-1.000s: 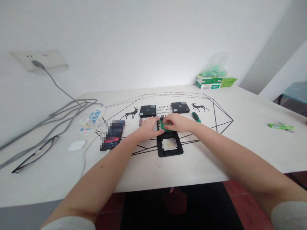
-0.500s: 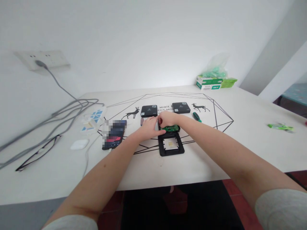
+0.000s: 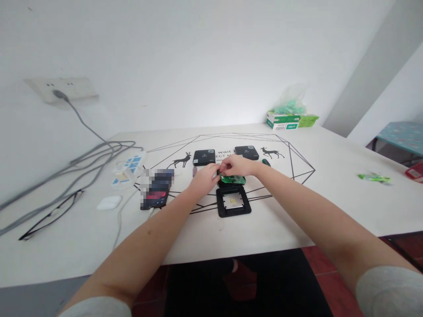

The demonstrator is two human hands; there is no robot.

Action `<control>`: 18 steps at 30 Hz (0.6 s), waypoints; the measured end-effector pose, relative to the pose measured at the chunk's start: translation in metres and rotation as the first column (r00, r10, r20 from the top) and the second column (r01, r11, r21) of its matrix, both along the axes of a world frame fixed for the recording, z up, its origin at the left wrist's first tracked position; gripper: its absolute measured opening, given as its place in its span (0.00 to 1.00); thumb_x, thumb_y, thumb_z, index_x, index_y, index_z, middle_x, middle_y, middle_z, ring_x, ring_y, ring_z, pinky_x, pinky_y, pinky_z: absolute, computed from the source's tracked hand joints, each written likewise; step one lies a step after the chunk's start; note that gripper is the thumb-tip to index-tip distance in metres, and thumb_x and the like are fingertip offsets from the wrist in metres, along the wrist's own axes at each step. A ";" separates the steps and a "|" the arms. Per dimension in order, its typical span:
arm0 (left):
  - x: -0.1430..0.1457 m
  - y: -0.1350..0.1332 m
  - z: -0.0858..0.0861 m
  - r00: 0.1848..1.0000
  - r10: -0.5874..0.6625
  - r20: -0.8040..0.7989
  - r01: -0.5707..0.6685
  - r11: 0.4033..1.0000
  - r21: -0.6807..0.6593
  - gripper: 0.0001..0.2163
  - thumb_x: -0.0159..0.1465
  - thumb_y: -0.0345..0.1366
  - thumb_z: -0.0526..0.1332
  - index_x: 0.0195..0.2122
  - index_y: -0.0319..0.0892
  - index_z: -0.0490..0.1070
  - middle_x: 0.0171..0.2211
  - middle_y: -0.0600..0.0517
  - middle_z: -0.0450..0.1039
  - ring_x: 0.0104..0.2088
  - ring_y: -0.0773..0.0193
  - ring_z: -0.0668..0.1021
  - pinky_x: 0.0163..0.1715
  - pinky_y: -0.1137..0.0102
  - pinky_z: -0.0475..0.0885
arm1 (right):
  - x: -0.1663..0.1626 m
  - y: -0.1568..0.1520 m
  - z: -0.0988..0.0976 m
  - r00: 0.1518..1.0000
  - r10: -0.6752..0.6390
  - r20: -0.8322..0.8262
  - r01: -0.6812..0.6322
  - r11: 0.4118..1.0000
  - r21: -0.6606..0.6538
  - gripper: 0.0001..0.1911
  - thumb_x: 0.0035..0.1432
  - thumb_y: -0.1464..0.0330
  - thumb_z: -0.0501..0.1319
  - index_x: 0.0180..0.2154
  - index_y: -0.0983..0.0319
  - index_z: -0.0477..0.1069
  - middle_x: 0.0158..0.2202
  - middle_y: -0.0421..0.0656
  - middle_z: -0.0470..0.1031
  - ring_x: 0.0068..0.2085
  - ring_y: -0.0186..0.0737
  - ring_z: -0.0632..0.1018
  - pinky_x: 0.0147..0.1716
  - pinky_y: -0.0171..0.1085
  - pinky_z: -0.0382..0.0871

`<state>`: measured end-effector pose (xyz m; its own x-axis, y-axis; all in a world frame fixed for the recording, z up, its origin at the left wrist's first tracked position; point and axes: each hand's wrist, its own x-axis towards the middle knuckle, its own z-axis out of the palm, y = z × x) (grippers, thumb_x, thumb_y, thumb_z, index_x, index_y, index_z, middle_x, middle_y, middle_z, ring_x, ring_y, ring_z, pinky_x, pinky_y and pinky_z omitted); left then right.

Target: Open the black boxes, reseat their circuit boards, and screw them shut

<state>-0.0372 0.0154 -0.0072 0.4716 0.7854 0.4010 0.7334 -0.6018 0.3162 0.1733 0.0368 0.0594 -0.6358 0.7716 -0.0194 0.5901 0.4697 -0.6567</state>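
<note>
Currently, at the far left of the counter [image 3: 274,231], a pair of glasses [image 3: 53,215] is seen, followed by a white earbud case [image 3: 109,202], a power strip [image 3: 132,168] and a phone [image 3: 161,193]. Farther back, a black box [image 3: 204,157] is set beyond the left hand [image 3: 204,179], which is held half open, its fingertips placed at the left end of a green circuit board [image 3: 233,179]; whether anything is gripped by it cannot be told. The board is positioned over a black casing [image 3: 228,185]. Half a second ago it was seen lying level there; now it is tilted, so it is judged to be no longer fully seated. Its left end appears to be pinched by the right hand [image 3: 238,165], whose fingers are drawn together. Just nearer, a black cover [image 3: 220,208] is laid flat. To the right, a second black box [image 3: 247,152] and a green-handled tool [image 3: 266,163] are partly hidden.
</note>
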 end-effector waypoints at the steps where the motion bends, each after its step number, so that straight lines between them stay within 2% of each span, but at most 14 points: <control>1: 0.000 -0.001 0.000 1.000 -0.009 -0.002 0.009 1.000 0.012 0.16 0.71 0.31 0.57 0.56 0.42 0.77 0.58 0.43 0.79 0.59 0.51 0.80 0.64 0.57 0.74 | 0.005 -0.004 -0.002 0.999 -0.015 -0.037 0.015 1.000 0.008 0.13 0.52 0.62 0.69 0.37 0.64 0.82 0.29 0.40 0.79 0.31 0.34 0.74 0.34 0.34 0.68; 2: 0.001 -0.002 0.001 1.000 -0.018 -0.005 0.018 0.999 0.027 0.15 0.72 0.32 0.57 0.57 0.42 0.77 0.58 0.43 0.79 0.59 0.52 0.80 0.64 0.57 0.75 | 0.011 -0.008 -0.004 0.995 -0.038 -0.089 0.040 0.999 0.017 0.13 0.54 0.62 0.69 0.38 0.64 0.81 0.30 0.40 0.80 0.33 0.35 0.75 0.37 0.34 0.70; 4: 0.001 -0.003 0.001 0.999 -0.031 -0.009 0.031 0.998 0.058 0.15 0.74 0.34 0.56 0.56 0.43 0.78 0.60 0.44 0.78 0.60 0.52 0.80 0.64 0.56 0.75 | 0.026 -0.013 -0.009 0.928 -0.193 -0.317 0.203 0.979 -0.001 0.12 0.55 0.62 0.70 0.36 0.64 0.80 0.32 0.41 0.80 0.34 0.36 0.76 0.38 0.35 0.71; 6: 0.000 -0.003 0.001 0.999 -0.034 -0.002 0.034 0.996 0.087 0.14 0.76 0.36 0.55 0.57 0.44 0.78 0.60 0.44 0.78 0.60 0.52 0.80 0.64 0.56 0.75 | 0.041 -0.016 -0.015 0.795 -0.398 -0.458 0.397 0.912 -0.103 0.09 0.55 0.65 0.72 0.34 0.63 0.78 0.32 0.40 0.79 0.34 0.34 0.76 0.37 0.33 0.71; 7: -0.001 -0.003 0.001 0.999 -0.038 0.007 0.037 0.994 0.103 0.15 0.76 0.36 0.55 0.57 0.44 0.77 0.60 0.44 0.79 0.60 0.53 0.80 0.64 0.56 0.75 | 0.048 -0.016 -0.017 0.714 -0.514 -0.476 0.480 0.854 -0.201 0.08 0.56 0.66 0.72 0.33 0.62 0.77 0.30 0.39 0.77 0.31 0.33 0.74 0.33 0.32 0.69; 8: -0.001 -0.004 0.002 0.999 -0.041 0.021 0.039 0.992 0.122 0.15 0.77 0.37 0.54 0.57 0.44 0.77 0.60 0.44 0.79 0.60 0.53 0.80 0.65 0.56 0.75 | 0.052 -0.017 -0.019 0.675 -0.570 -0.468 0.516 0.819 -0.252 0.09 0.60 0.65 0.70 0.32 0.62 0.75 0.27 0.38 0.75 0.28 0.32 0.73 0.29 0.31 0.68; 11: -0.002 -0.007 0.004 0.996 -0.030 0.085 0.015 0.985 0.171 0.15 0.77 0.38 0.53 0.56 0.44 0.77 0.60 0.43 0.78 0.61 0.54 0.79 0.66 0.56 0.74 | 0.056 -0.019 -0.022 0.630 -0.642 -0.436 0.501 0.766 -0.403 0.15 0.68 0.59 0.65 0.33 0.62 0.72 0.27 0.41 0.75 0.25 0.33 0.74 0.24 0.32 0.71; 13: -0.001 -0.010 0.004 0.992 -0.031 0.126 0.008 0.983 0.183 0.15 0.77 0.38 0.53 0.56 0.45 0.77 0.60 0.44 0.78 0.62 0.54 0.79 0.66 0.56 0.74 | 0.050 -0.022 -0.021 0.634 -0.644 -0.429 0.423 0.752 -0.505 0.13 0.69 0.59 0.65 0.37 0.63 0.75 0.30 0.45 0.79 0.28 0.36 0.80 0.29 0.35 0.79; 15: 0.001 -0.012 0.005 0.987 -0.074 0.141 0.047 0.981 0.186 0.15 0.77 0.39 0.53 0.56 0.46 0.76 0.60 0.44 0.78 0.61 0.54 0.79 0.66 0.56 0.73 | 0.045 -0.024 -0.019 0.628 -0.644 -0.436 0.352 0.736 -0.579 0.06 0.66 0.67 0.67 0.42 0.64 0.76 0.35 0.46 0.82 0.32 0.37 0.82 0.35 0.37 0.83; 18: 0.001 -0.013 0.008 0.984 -0.128 0.124 0.106 0.979 0.172 0.17 0.77 0.40 0.53 0.62 0.45 0.72 0.63 0.43 0.75 0.64 0.53 0.77 0.68 0.55 0.71 | 0.049 -0.021 -0.015 0.583 -0.684 -0.437 0.363 0.701 -0.614 0.13 0.61 0.77 0.66 0.47 0.64 0.75 0.36 0.44 0.82 0.31 0.33 0.82 0.37 0.36 0.83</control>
